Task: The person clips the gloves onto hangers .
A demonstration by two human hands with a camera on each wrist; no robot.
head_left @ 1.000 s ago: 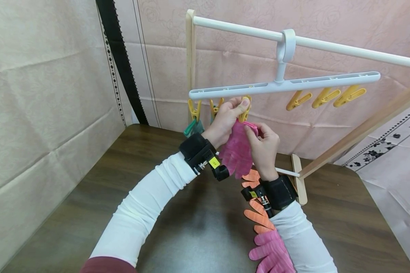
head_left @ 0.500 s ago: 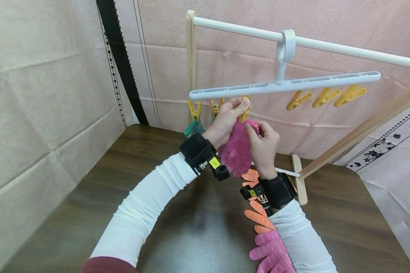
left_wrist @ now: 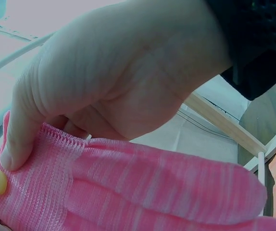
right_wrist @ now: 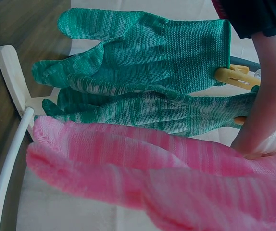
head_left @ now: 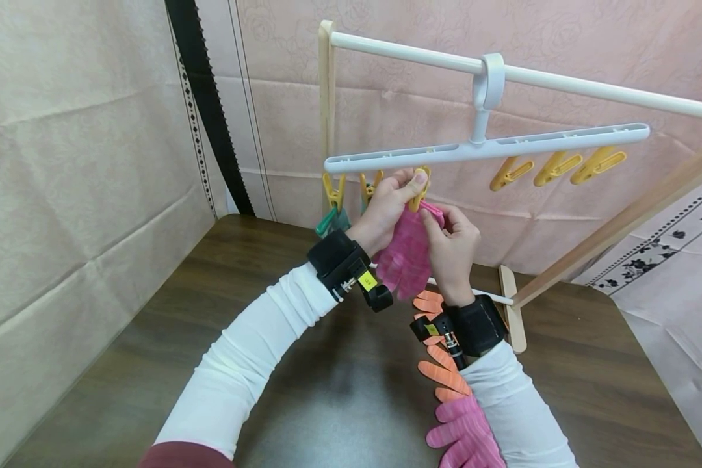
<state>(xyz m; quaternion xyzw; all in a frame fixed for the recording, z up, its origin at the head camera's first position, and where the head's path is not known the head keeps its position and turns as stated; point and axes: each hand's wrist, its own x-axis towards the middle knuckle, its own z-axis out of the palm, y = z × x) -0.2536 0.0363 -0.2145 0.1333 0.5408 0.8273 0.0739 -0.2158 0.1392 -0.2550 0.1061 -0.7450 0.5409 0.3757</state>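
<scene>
In the head view, my left hand [head_left: 386, 207] pinches a yellow clothespin [head_left: 419, 190] under the pale blue hanger [head_left: 403, 156]. A pink knit glove [head_left: 406, 253] hangs fingers down with its cuff at the clothespin's tip. My right hand [head_left: 454, 252] pinches the cuff's right corner between thumb and fingers. In the left wrist view the right thumb [left_wrist: 18, 149] lies flat on the ribbed cuff, close to the clothespin. The right wrist view shows two green gloves [right_wrist: 133, 53] hanging behind the pink glove from yellow clothespins, with the left hand partly covering one clip.
The hanger hooks over a white rod [head_left: 409, 51] on a wooden stand [head_left: 326, 91]. Three bare yellow clothespins [head_left: 556, 169] hang at its right. Orange gloves [head_left: 444, 377] and another pink glove [head_left: 467, 434] lie on the dark table [head_left: 327, 403], partly under my right forearm.
The pink glove has risen slightly, and its right cuff corner has shifted a little to the right with my right hand. The left hand keeps its hold on the clothespin.
</scene>
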